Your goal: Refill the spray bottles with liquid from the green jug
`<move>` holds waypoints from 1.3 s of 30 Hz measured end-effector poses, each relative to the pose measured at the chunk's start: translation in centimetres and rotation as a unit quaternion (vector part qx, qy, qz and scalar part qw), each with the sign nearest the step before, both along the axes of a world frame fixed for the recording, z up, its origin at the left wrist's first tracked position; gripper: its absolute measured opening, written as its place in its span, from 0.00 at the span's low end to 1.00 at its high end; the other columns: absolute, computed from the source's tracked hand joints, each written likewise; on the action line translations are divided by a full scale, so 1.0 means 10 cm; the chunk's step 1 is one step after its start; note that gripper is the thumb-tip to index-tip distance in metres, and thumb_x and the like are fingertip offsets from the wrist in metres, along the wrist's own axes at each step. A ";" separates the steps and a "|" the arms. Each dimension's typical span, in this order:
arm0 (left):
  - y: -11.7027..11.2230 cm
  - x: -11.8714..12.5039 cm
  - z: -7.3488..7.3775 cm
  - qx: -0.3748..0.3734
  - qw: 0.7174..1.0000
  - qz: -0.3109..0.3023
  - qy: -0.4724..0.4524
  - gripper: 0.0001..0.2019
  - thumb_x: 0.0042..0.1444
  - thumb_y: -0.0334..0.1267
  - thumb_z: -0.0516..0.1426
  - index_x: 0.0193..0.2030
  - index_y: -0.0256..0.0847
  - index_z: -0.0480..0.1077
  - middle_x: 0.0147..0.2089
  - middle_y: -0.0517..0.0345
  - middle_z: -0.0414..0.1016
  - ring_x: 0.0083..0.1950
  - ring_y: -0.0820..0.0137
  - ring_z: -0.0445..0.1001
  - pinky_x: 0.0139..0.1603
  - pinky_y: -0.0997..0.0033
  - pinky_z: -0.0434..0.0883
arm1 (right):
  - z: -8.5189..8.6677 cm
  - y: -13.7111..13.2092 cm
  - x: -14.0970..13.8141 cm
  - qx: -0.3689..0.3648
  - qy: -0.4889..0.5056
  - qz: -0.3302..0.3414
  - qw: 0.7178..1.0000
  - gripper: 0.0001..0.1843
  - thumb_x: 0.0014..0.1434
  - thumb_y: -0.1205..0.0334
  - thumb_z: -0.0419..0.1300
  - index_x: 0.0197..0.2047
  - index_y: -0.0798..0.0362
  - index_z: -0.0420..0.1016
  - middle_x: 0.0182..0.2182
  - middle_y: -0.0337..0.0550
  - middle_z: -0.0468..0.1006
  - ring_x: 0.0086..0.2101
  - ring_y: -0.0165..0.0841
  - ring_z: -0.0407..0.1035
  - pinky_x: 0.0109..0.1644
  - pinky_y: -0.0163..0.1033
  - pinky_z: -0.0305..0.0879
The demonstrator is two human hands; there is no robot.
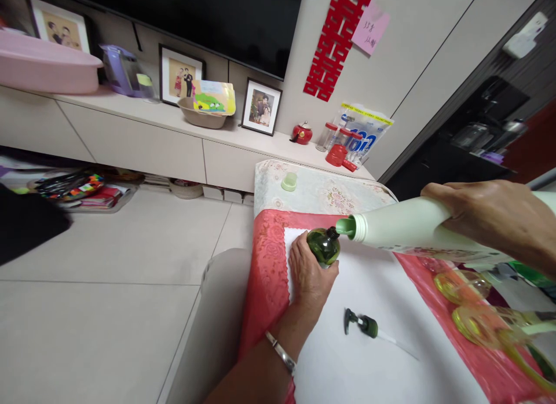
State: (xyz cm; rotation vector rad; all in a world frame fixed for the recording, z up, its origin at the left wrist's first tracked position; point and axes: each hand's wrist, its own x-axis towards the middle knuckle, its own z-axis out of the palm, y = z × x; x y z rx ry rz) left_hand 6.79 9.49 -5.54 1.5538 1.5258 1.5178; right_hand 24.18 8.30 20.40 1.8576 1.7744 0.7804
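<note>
My left hand (309,271) is wrapped round a small dark green bottle (324,245) standing upright on a white sheet (373,300) on the table. My right hand (499,219) grips a large pale green refill bottle (403,227), tipped nearly flat. Its green spout (346,226) is right at the small bottle's open neck. No liquid can be made out. A dark green pump head (362,326) with its clear tube lies on the white sheet, just right of my left wrist. A light green cap (289,182) rests at the table's far end.
A red patterned cloth (267,271) covers the table. Yellow-green clear items (471,311) lie at its right. Behind, a long low cabinet (143,138) carries photo frames, a bowl, a pink basin (43,65), a red pot (302,133) and jars. Tiled floor (108,276) lies left.
</note>
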 end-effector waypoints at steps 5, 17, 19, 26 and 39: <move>0.00 0.00 0.00 0.003 1.000 0.000 0.007 0.35 0.43 0.30 0.67 0.58 0.40 0.59 0.54 0.45 0.73 0.58 0.52 0.73 0.59 0.49 0.72 | 0.02 0.00 -0.05 -0.034 -0.016 -0.053 0.998 0.12 0.57 0.63 0.54 0.44 0.41 0.68 0.43 0.31 0.78 0.36 0.37 0.74 0.28 0.39 0.55; 0.00 0.00 -0.01 -0.001 1.000 -0.002 -0.003 0.35 0.43 0.30 0.67 0.58 0.43 0.59 0.53 0.48 0.72 0.58 0.52 0.73 0.59 0.48 0.72 | 0.01 0.00 -0.02 -0.027 -0.008 -0.045 0.999 0.14 0.55 0.63 0.53 0.44 0.40 0.69 0.42 0.32 0.79 0.33 0.37 0.73 0.27 0.39 0.53; 0.00 0.00 -0.01 0.001 1.000 -0.002 -0.004 0.35 0.43 0.31 0.67 0.58 0.43 0.58 0.54 0.47 0.72 0.58 0.51 0.73 0.59 0.48 0.72 | 0.00 0.01 -0.01 -0.026 -0.008 -0.040 0.999 0.14 0.55 0.63 0.54 0.45 0.40 0.70 0.43 0.32 0.79 0.33 0.37 0.73 0.27 0.39 0.53; 0.00 0.00 0.00 0.001 1.000 -0.002 -0.001 0.35 0.43 0.30 0.67 0.57 0.42 0.59 0.53 0.47 0.73 0.58 0.51 0.73 0.59 0.48 0.72 | 0.02 0.01 -0.05 -0.034 -0.016 -0.064 0.997 0.14 0.55 0.63 0.54 0.45 0.40 0.69 0.45 0.30 0.78 0.35 0.37 0.73 0.28 0.40 0.55; -0.01 0.00 0.00 -0.004 1.000 -0.003 0.003 0.35 0.42 0.30 0.68 0.58 0.41 0.59 0.53 0.46 0.73 0.58 0.52 0.73 0.59 0.49 0.72 | 0.03 0.00 -0.08 -0.041 -0.017 -0.075 0.996 0.13 0.57 0.64 0.53 0.45 0.40 0.68 0.45 0.30 0.78 0.36 0.37 0.73 0.29 0.40 0.56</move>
